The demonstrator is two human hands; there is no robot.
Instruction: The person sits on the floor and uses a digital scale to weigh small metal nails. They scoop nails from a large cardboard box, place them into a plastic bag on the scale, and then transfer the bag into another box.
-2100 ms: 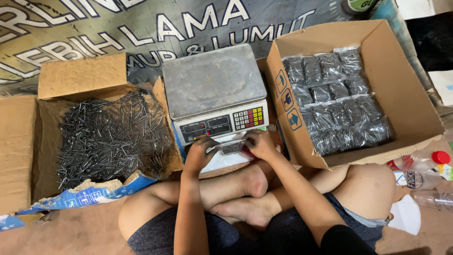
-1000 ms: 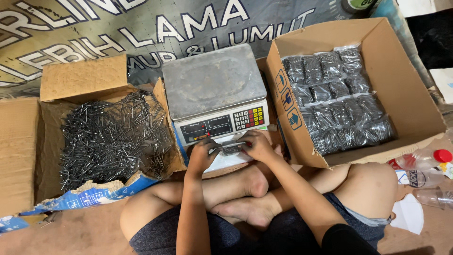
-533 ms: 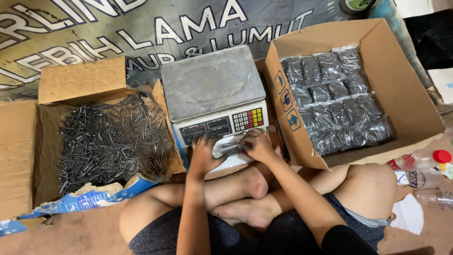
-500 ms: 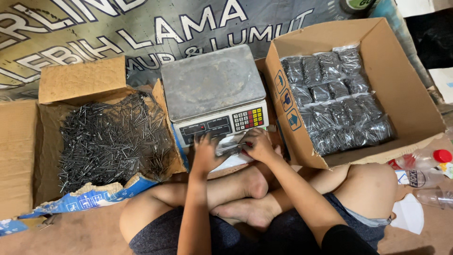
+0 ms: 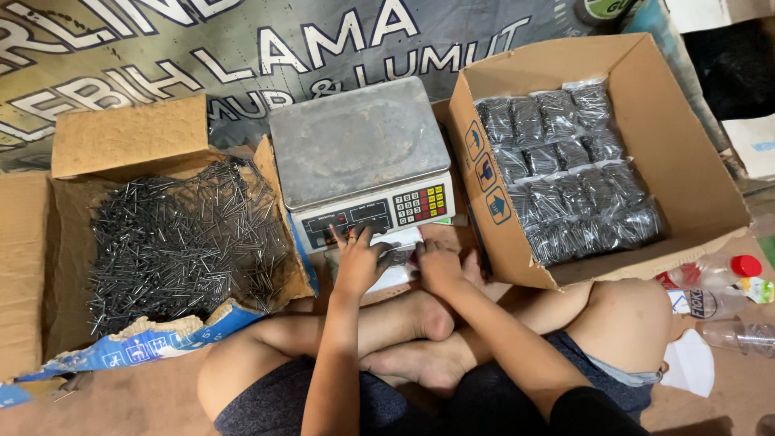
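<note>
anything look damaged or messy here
The left cardboard box is torn open along its front wall, and the loose nails lie in a tangled heap. The bagged nails in the right box look tidy.

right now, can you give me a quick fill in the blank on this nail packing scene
1. The loose nails lie in the box to the ____ of the scale.
2. The scale's metal pan holds ____.
3. Both the left hand and right hand handle a small bag just in front of the ____.
4. The right box holds nails packed in clear ____.

Missing words: left; nothing; scale; bags
</note>
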